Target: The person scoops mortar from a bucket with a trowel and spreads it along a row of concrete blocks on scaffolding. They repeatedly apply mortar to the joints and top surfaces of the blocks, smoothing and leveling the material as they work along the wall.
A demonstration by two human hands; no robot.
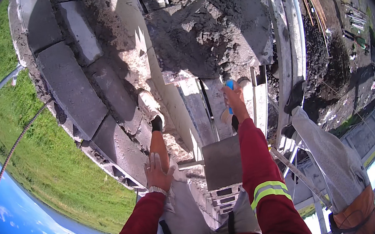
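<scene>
My left hand (158,173) lies with fingers extended on my bare lower left leg (158,146), above a pale, dirty boot (150,105). My right hand (233,98) grips a blue object (229,84), perhaps a tool handle, partly hidden by my fingers. Just beyond it a broad board heaped with wet grey mortar (212,34) rests across pale planks (193,107). A grey block (222,162) lies below my right hand, between my arms.
Grey blocks (71,89) form a wall edge on the left, with bent rebar (16,152) and grass beyond. At the right, another person's leg (331,160) and dark shoe stand by long timbers (286,25). Lower ground with rods and debris lies farther right.
</scene>
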